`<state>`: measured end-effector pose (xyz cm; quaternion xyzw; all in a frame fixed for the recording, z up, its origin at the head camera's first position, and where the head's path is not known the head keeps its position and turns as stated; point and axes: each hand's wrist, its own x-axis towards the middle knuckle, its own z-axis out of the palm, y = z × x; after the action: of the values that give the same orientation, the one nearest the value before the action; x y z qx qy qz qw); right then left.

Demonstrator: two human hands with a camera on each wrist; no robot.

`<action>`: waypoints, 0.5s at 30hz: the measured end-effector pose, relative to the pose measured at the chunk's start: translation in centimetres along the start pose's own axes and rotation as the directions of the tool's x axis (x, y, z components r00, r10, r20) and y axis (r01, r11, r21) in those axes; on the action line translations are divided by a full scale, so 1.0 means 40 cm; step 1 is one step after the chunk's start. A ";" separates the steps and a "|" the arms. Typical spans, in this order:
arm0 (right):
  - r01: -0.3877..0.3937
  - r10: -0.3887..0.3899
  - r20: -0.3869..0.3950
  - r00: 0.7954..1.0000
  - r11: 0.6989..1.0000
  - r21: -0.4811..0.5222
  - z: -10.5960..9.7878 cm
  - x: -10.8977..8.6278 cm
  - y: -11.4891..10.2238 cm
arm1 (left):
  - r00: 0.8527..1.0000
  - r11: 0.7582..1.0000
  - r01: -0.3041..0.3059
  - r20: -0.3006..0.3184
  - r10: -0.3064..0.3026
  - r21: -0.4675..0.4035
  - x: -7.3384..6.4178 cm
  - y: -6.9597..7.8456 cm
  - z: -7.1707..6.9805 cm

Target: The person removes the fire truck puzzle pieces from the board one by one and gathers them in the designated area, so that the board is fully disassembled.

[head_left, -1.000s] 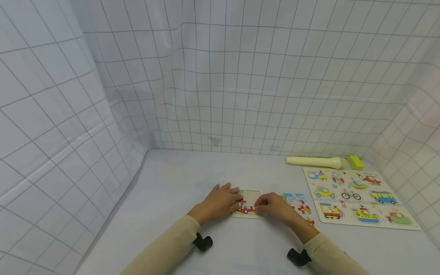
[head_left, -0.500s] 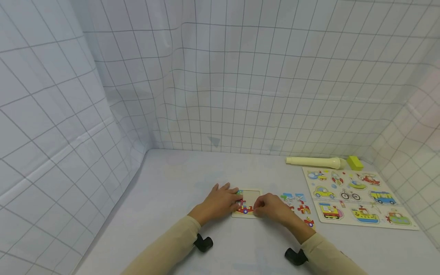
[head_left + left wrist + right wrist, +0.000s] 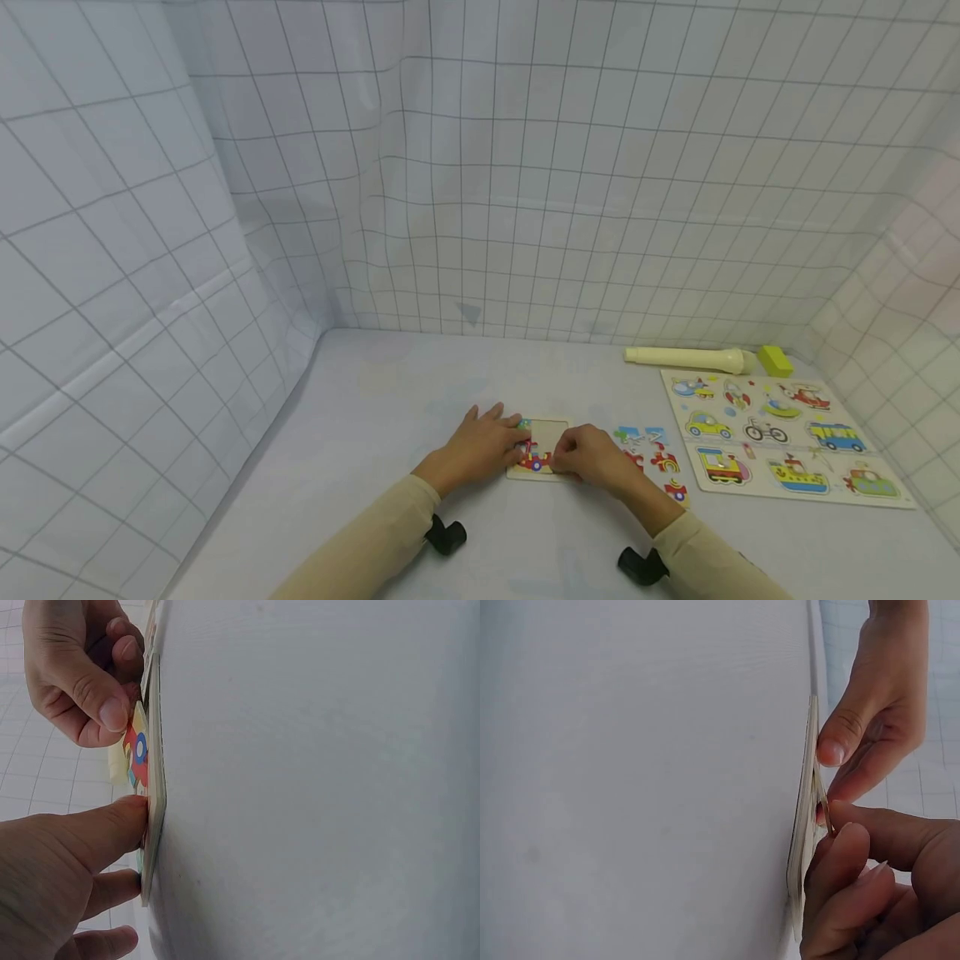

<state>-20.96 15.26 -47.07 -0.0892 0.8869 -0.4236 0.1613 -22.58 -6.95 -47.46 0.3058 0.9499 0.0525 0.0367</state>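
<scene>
Right fingers (image 3: 566, 450) edged left, pinching a red, blue-wheeled piece (image 3: 140, 749).

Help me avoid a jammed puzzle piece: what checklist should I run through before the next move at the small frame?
1. Frame steadied: ok; the left hand rests on its left side.
2. Piece gripped: ok; the right hand pinches it.
3. Piece lying flat: not ok; the wrist views show it tilted up from the frame.
4. Piece's edges lined up: cannot tell; fingers cover part of it.
5. Room left in the frame: ok; its upper right is bare.
6. Loose pieces out of the frame's way: ok; those in view lie apart, to its right.
</scene>
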 end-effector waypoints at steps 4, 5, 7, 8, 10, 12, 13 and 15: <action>-0.007 0.007 0.004 1.000 0.999 0.049 -0.001 -0.003 -0.006 | 1.000 1.000 0.003 -0.001 -0.003 -0.004 0.001 0.000 -0.004; -0.007 0.006 0.006 1.000 0.998 0.068 -0.001 -0.003 -0.006 | 1.000 1.000 0.004 -0.001 -0.004 -0.006 0.001 0.000 -0.005; -0.002 0.001 0.010 1.000 0.994 0.108 0.000 -0.001 -0.004 | 1.000 1.000 0.004 -0.005 -0.004 -0.009 0.001 0.001 -0.006; -0.001 -0.001 0.013 1.000 0.992 0.127 0.001 0.000 -0.002 | 1.000 1.000 0.002 -0.006 -0.002 -0.009 0.001 0.001 -0.006; -0.005 0.002 0.021 1.000 0.986 0.165 0.000 0.002 0.006 | 1.000 1.000 -0.003 -0.006 0.003 -0.016 -0.001 0.001 -0.006; -0.007 0.002 0.027 1.000 0.980 0.200 -0.003 0.002 0.015 | 1.000 1.000 -0.008 -0.005 0.008 -0.016 -0.002 0.001 -0.006; -0.007 0.001 0.030 1.000 0.976 0.219 -0.006 0.001 0.020 | 1.000 1.000 -0.010 -0.004 0.010 -0.015 -0.003 0.002 -0.006; -0.016 0.007 0.035 0.999 0.966 0.259 -0.017 -0.003 0.030 | 1.000 1.000 -0.010 -0.001 0.010 -0.012 -0.003 0.002 -0.006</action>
<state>-21.11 16.53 -47.57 -0.0694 0.8215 -0.5335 0.1890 -22.45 -6.98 -47.22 0.3103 0.9481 0.0587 0.0381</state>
